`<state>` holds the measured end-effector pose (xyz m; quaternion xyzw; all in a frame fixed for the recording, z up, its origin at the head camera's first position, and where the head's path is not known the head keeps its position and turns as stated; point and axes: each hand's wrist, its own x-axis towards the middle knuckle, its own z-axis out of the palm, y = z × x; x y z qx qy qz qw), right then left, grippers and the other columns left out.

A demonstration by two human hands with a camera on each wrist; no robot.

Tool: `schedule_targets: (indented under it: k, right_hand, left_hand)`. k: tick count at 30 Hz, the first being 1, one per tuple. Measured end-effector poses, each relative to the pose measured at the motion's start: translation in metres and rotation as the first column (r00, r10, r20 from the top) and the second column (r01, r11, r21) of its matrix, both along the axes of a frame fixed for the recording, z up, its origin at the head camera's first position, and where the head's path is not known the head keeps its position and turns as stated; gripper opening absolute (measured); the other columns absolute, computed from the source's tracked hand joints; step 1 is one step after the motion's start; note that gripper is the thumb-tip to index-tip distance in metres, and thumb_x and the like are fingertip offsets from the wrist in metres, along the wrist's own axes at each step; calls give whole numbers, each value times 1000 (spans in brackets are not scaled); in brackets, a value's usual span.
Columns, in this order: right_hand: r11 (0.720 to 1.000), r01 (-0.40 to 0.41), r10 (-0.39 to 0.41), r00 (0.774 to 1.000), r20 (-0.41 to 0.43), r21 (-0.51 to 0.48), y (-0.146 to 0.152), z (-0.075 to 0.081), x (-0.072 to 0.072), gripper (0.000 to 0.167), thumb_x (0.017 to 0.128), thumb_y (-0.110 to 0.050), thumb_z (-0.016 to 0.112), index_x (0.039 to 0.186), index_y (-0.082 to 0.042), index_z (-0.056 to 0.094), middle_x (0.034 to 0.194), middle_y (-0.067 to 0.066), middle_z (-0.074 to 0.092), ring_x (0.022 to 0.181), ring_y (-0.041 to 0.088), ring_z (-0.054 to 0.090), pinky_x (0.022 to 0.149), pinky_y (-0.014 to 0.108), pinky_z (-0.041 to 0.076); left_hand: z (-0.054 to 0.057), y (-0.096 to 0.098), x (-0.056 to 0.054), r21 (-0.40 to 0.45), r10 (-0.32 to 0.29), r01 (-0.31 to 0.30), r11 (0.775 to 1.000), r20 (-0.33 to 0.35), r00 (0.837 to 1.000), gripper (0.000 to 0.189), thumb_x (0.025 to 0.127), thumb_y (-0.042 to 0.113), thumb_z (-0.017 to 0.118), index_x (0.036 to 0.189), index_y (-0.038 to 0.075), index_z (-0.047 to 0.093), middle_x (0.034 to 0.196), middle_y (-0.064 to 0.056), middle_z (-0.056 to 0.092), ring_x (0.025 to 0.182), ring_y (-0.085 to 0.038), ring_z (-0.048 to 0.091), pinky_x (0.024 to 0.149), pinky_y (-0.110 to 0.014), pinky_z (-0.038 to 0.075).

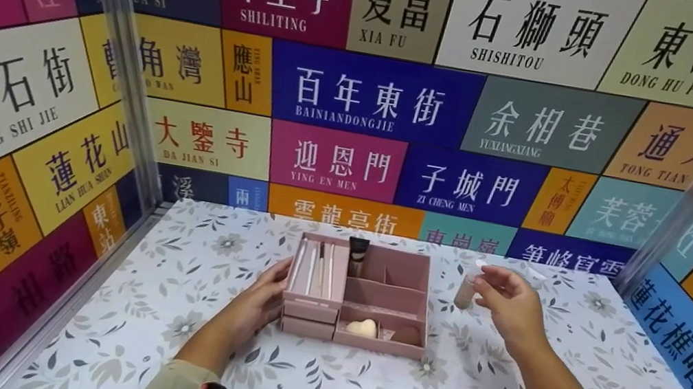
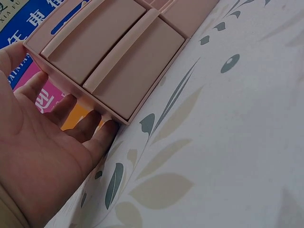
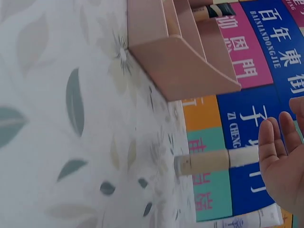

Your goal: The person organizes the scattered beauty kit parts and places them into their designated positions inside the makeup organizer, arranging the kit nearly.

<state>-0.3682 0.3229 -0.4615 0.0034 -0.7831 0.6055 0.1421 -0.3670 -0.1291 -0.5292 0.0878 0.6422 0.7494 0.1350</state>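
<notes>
A pink desktop organizer [image 1: 378, 346] stands on the table, with two drawers at its lower left. My left hand [image 1: 264, 296] rests its fingertips against the organizer's left side; in the left wrist view those fingers [image 2: 61, 111] are spread along the wall beside the drawers. To the right of the organizer, my right hand [image 1: 513, 308] pinches a small beige bottle [image 1: 464, 293] near its pale cap. In the right wrist view, the bottle [image 3: 209, 162] is beside the organizer's sloping side, its cap [image 3: 243, 156] partly hidden by my fingers.
Slim brushes [image 1: 320, 270] lie in the organizer's top left tray. A black-capped tube [image 1: 358, 255] stands in a back compartment. A cream heart-shaped sponge [image 1: 362, 327] and a brown one [image 1: 407, 335] sit in front compartments. Behind my right hand lies a white tube [image 3: 247, 218].
</notes>
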Motion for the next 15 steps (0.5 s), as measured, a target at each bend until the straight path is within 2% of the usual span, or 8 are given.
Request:
schedule_targets:
  k: [5, 8, 12, 15]
  right_hand:
    - [1000, 27, -27, 1000, 6, -15, 14, 1, 3, 42, 101, -23, 76, 135, -2, 65, 111, -10, 77, 96, 0, 72, 83, 22, 64]
    - [999, 39, -39, 999, 9, 18, 21, 4, 3, 46, 102, -26, 75, 138, -1, 63, 108, -13, 75, 97, -1, 71, 84, 21, 63]
    - [994, 90, -91, 996, 18, 66, 32, 11, 1, 41, 102, -32, 74, 135, -10, 65, 105, -17, 69, 99, -3, 68, 84, 19, 62]
    - [988, 143, -144, 990, 8, 48, 42, 14, -2, 32, 101, -30, 75, 129, -17, 67, 102, -19, 69, 97, -2, 68, 81, 17, 62]
  left_hand:
    - [0, 0, 0, -2, 2, -2, 1000, 5, 1000, 63, 109, 38, 54, 168, 40, 31, 181, 0, 20, 163, -31, 33, 134, -53, 29]
    - [0, 1, 0, -7, 3, -3, 1000, 8, 1000, 64, 109, 39, 54, 168, 40, 31, 181, 0, 20, 163, -31, 33, 133, -53, 29]
    - [0, 1, 0, -10, 15, -14, 1000, 28, 1000, 63, 108, 41, 56, 166, 44, 33, 180, 3, 22, 162, -28, 35, 133, -52, 31]
    - [1, 0, 0, -12, 16, -16, 1000, 33, 999, 63, 107, 42, 57, 166, 44, 33, 179, 4, 23, 162, -28, 36, 133, -51, 31]
